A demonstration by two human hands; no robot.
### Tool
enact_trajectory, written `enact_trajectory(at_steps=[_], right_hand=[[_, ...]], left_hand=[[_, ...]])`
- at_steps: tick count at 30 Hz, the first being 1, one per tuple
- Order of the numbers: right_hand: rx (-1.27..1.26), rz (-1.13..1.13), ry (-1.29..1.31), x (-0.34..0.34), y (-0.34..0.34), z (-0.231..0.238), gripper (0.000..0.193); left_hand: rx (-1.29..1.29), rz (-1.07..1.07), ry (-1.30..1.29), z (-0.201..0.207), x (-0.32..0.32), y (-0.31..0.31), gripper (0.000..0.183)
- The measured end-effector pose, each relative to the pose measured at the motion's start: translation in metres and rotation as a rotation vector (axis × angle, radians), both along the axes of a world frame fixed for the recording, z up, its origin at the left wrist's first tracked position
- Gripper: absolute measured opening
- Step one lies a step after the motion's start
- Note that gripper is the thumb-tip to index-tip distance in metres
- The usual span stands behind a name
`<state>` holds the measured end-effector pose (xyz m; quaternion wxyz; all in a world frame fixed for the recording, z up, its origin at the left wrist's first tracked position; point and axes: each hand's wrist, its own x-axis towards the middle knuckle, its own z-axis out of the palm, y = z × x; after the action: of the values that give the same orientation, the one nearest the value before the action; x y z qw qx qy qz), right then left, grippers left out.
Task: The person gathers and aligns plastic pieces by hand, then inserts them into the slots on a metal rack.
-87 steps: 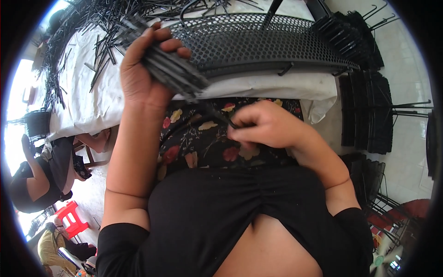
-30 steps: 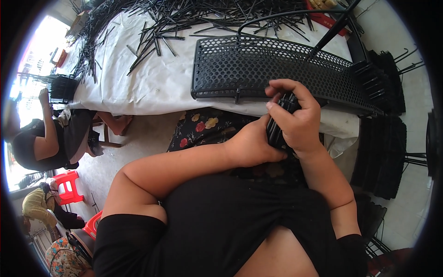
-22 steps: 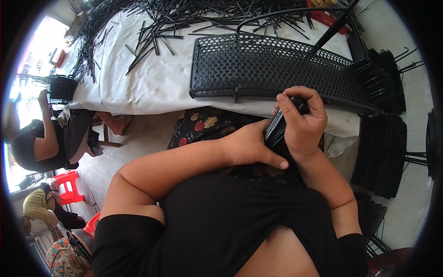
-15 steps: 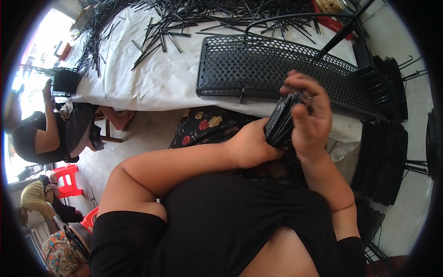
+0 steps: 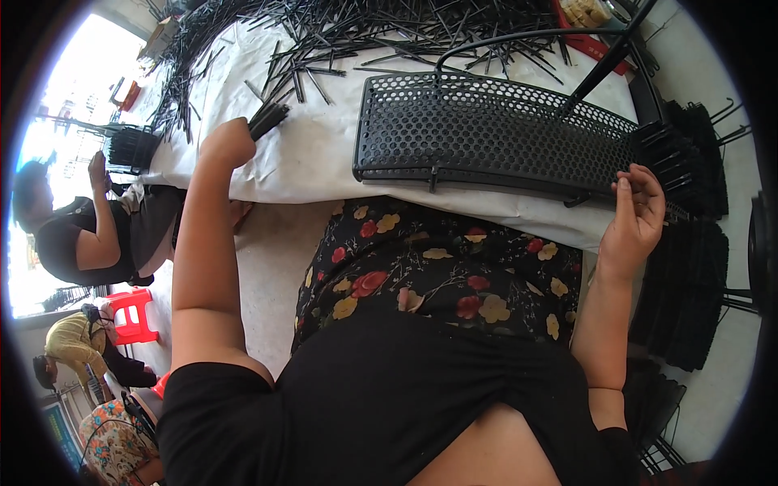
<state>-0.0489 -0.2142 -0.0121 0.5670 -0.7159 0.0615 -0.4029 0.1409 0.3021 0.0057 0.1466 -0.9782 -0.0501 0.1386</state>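
My left hand (image 5: 227,144) is closed around a bundle of thin black strips (image 5: 268,121), held over the left part of the white-covered table (image 5: 316,146). A curved black perforated panel (image 5: 486,125) on a black metal rod frame lies at the table's front right. My right hand (image 5: 636,215) is at the panel's right end, thumb and fingertips pinched together. Whatever is between those fingertips is too small to make out. Next to it, several dark strips (image 5: 673,158) stand bunched at the panel's right end.
A loose heap of black strips (image 5: 365,32) spreads over the table's far side. To the right stand dark bristly pieces with metal rods (image 5: 681,300). At the left, a co-worker (image 5: 85,219) sits by another dark panel (image 5: 132,146). Further back are a red stool (image 5: 134,316) and other people.
My hands were together over my lap at the bundle. The left has carried the bundle to the far left over the table; the right has moved right to the panel's end.
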Motion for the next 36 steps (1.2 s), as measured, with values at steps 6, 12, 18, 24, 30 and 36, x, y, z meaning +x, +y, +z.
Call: enact_trajectory(at_steps=[6,12,18,24,30,36], right_hand=[[-0.102,0.087,0.075,0.004,0.006,-0.008,0.016],[-0.062,-0.027,-0.019,-0.020,-0.012,0.007,0.032],[-0.029,-0.063,0.014,-0.020,-0.021,0.005,0.032],[-0.107,0.033,0.001,-0.011,-0.023,0.016,0.019],[-0.234,-0.038,-0.001,-0.023,-0.032,0.013,0.020],[-0.075,0.171,-0.092,-0.019,0.026,0.031,0.063]], left_hand=[[-0.149,-0.046,-0.123,-0.037,0.068,-0.032,0.036],[-0.325,0.017,-0.372,-0.032,0.050,-0.038,0.035],[-0.293,-0.097,-0.212,-0.039,0.015,-0.044,0.030],[-0.199,-0.075,-0.278,-0.033,0.008,-0.048,0.027],[-0.285,-0.014,-0.671,-0.017,-0.011,-0.053,0.025],[-2.397,0.030,-0.028,0.034,-0.107,-0.179,0.042]])
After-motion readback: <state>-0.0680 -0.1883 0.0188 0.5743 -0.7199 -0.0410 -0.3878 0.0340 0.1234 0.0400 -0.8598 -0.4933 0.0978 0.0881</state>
